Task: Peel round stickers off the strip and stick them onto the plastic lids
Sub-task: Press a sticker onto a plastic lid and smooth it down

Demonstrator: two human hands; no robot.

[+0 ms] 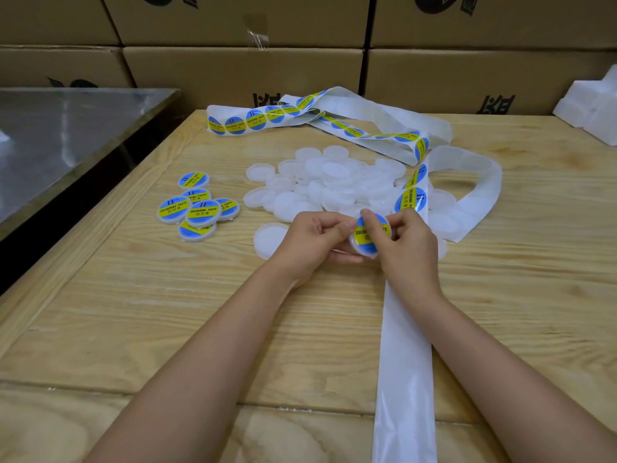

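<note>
In the middle of the frame, both hands hold one translucent white round plastic lid (362, 250) just above the pale wooden desk (167, 312). It sits between the two grips. The left hand (314, 235) closes its grip on the lid's left edge, thumb on top and fingers curled beneath. The right hand (405, 242) closes its grip from the right, its thumb pressing on the blue and yellow round sticker (360, 232) that covers the lid's face. The long white paper strip (404, 362) runs from the bottom edge of the frame up under the right hand and then loops across the upper centre. Two stickers on it are just above the right hand, and more further back are too folded to count. At centre left lies a cluster of six labelled lids (203, 213), touching and partly overlapping. Behind the hands is a heap of plain white lids (334, 182), overlapped too much to count. One single plain lid (270, 240) lies just left of the left hand. Brown cardboard boxes (240, 71) are stacked along the top, a grey metal tabletop (66, 135) is at upper left, and white foam pieces (591, 101) are at upper right.
</note>
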